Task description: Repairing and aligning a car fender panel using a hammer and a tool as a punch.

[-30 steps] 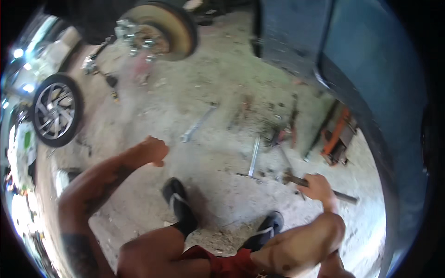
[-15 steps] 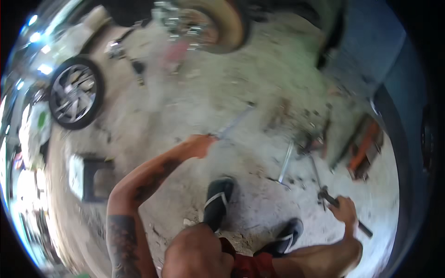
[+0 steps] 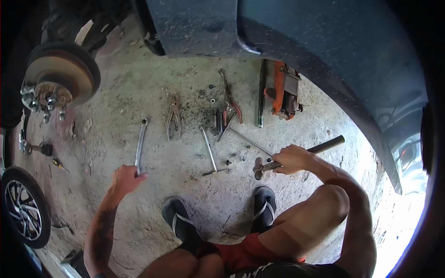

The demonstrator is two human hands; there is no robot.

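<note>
My left hand [image 3: 128,180] is closed round the lower end of a long combination wrench [image 3: 139,144]. My right hand [image 3: 293,158] grips a hammer [image 3: 331,142], its metal head pointing left over the floor. Between my hands a T-handle wrench [image 3: 208,149] lies beside small dark nuts or sockets [image 3: 227,162], with a second long-handled tool [image 3: 250,142] slanting toward the hammer. Farther forward are pliers [image 3: 174,120], red-handled pliers [image 3: 232,109] and a dark cylindrical piece [image 3: 219,121].
A brake disc and hub [image 3: 62,74] is upper left, a detached wheel [image 3: 23,208] lower left. An orange jack [image 3: 279,88] and a long bar [image 3: 261,97] lie under the car body [image 3: 324,46] overhead and right. My sandalled feet [image 3: 178,213] are on the concrete floor [image 3: 125,102].
My left hand has reached out to the wrench on the floor and taken hold of it. My right hand still holds the hammer, now farther forward. The view has turned, shifting the surroundings.
</note>
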